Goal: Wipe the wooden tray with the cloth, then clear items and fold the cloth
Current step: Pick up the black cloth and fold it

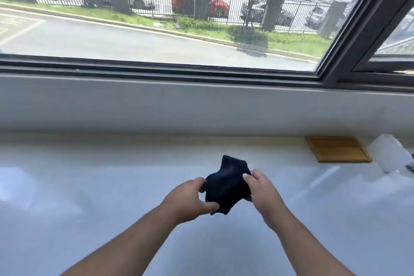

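White surface (89, 197) wide, bare across left and near side. Wooden tray (338, 149) flat at far right edge, nothing inside. Dark cloth (226, 188) bunched above surface middle, left hand (188, 199) and right hand (262, 190) each pinching one side.

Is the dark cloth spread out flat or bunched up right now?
Bunched up. The dark navy cloth sits crumpled between the left hand and right hand, held above the white counter, not neatly folded.
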`<state>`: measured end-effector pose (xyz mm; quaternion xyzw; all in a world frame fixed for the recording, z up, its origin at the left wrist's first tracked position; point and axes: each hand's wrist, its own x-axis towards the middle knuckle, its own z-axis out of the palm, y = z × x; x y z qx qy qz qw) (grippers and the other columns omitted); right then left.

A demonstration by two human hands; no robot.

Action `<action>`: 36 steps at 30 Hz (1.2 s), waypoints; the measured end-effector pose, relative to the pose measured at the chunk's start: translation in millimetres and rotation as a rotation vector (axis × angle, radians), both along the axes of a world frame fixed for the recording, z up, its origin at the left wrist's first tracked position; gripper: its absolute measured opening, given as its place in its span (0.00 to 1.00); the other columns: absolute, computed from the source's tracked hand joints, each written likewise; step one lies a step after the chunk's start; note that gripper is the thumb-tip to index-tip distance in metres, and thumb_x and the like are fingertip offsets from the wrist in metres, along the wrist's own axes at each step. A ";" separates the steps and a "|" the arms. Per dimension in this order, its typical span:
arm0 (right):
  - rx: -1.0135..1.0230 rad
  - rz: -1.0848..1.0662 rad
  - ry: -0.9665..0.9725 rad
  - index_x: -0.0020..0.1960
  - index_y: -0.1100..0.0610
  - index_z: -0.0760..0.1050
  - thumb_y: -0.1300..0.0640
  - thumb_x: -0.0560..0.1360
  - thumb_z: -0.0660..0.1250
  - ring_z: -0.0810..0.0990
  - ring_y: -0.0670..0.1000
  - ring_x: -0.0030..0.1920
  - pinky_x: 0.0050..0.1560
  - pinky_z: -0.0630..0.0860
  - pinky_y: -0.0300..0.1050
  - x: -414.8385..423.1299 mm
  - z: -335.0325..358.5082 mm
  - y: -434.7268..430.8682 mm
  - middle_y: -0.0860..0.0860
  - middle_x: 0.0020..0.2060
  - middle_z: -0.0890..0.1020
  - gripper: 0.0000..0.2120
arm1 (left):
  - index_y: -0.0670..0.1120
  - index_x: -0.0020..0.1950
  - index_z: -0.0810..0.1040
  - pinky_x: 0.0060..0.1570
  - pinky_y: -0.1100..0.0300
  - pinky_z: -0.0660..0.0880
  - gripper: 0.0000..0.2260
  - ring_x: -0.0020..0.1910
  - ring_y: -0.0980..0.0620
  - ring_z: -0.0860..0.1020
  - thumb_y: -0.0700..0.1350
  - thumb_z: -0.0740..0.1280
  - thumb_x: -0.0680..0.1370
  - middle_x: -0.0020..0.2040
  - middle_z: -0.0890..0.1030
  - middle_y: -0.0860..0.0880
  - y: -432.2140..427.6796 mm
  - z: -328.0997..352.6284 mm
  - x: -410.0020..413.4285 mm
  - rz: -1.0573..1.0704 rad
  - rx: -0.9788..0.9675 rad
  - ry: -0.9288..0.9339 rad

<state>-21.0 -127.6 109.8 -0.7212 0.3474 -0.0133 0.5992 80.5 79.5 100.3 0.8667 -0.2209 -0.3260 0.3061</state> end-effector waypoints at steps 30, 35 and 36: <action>0.201 0.338 0.145 0.59 0.47 0.82 0.22 0.66 0.62 0.82 0.49 0.58 0.56 0.79 0.48 11.3 41.1 -42.5 0.47 0.57 0.86 0.36 | 0.49 0.55 0.84 0.45 0.52 0.79 0.13 0.43 0.45 0.84 0.55 0.64 0.85 0.49 0.87 0.42 -78.3 215.2 22.3 0.416 -0.669 0.173; 0.491 0.311 -0.025 0.66 0.47 0.81 0.16 0.55 0.67 0.79 0.51 0.66 0.66 0.76 0.53 17.4 49.0 -23.8 0.46 0.63 0.85 0.49 | 0.42 0.60 0.81 0.44 0.51 0.81 0.16 0.47 0.42 0.85 0.54 0.66 0.84 0.50 0.86 0.41 -64.7 233.8 22.0 0.460 -0.802 0.374; 0.537 0.295 -0.053 0.66 0.48 0.82 0.16 0.57 0.67 0.81 0.52 0.65 0.65 0.77 0.54 19.2 52.4 -21.9 0.48 0.63 0.86 0.48 | 0.41 0.61 0.81 0.47 0.49 0.80 0.17 0.48 0.41 0.84 0.54 0.66 0.84 0.52 0.86 0.40 -62.5 235.3 22.3 0.466 -0.809 0.391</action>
